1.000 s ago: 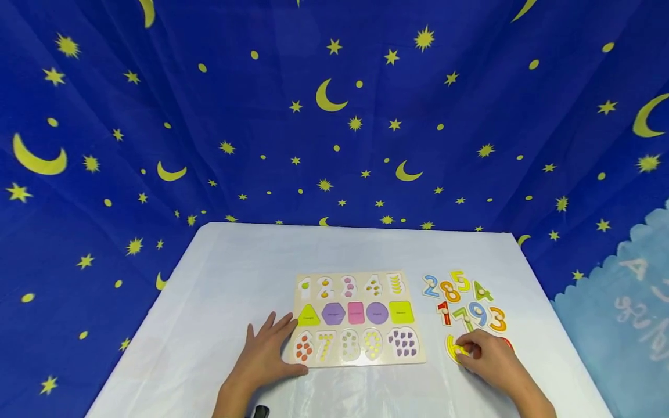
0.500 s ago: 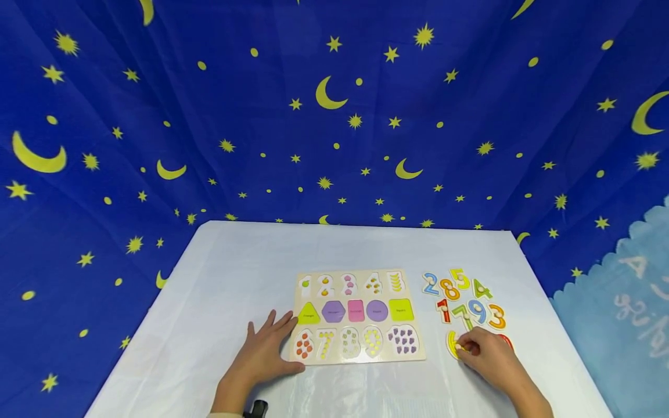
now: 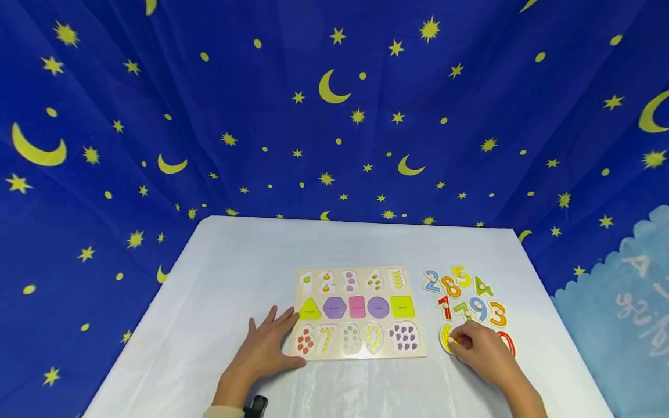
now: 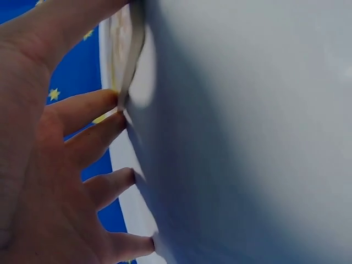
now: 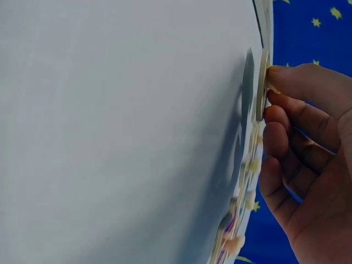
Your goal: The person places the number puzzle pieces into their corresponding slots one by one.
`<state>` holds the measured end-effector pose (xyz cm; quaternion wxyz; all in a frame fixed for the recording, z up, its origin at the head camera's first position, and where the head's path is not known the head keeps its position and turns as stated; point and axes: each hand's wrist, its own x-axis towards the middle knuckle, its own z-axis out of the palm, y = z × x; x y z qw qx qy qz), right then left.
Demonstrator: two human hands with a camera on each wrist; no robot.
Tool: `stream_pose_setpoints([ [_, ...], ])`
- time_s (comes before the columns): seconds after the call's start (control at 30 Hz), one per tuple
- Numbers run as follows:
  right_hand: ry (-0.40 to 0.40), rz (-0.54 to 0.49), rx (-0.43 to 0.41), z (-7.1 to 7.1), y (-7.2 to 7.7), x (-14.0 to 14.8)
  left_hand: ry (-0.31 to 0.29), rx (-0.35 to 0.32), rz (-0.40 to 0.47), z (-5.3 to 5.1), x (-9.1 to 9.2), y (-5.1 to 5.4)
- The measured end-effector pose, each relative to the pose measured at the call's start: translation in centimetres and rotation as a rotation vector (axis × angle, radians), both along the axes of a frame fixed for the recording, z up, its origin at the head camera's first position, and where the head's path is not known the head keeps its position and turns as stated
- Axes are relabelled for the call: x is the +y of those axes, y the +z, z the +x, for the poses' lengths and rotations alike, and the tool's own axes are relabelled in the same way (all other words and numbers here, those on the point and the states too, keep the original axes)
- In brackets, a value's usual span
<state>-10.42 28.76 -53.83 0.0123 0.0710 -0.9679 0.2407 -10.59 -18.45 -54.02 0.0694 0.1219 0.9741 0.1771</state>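
A wooden puzzle board with number-shaped recesses and coloured shapes lies on the white table. My left hand has its fingers spread, fingertips and thumb touching the board's left edge; the left wrist view shows this hand at the board's edge. My right hand pinches a yellow number piece, partly hidden by the fingers. In the right wrist view the hand holds this piece by thumb and finger, tilted and raised off the table with a shadow beside it.
Right of the board lie several number pieces: a blue 2, an orange 8, a yellow 5, a green 4, a red 1, a blue 9, an orange 3 and a red 0. A blue starry cloth hangs behind.
My right hand has shifted slightly left with the yellow piece, and more of the red 0 shows. The left hand stays at the board's left edge.
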Motion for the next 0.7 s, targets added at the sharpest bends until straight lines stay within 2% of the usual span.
stream_pose_setpoints([
  [0.23,0.002,0.032,0.006,-0.5,0.4,-1.0,-0.035,0.025,-0.013,-0.4,0.2,0.0],
  [0.47,0.026,0.044,0.056,-0.6,0.5,-2.1,-0.04,0.017,-0.024,-0.3,0.1,-0.1],
  [0.7,0.016,0.051,0.101,-0.7,0.7,-2.8,-0.037,0.008,-0.015,-0.1,-0.2,-0.2],
])
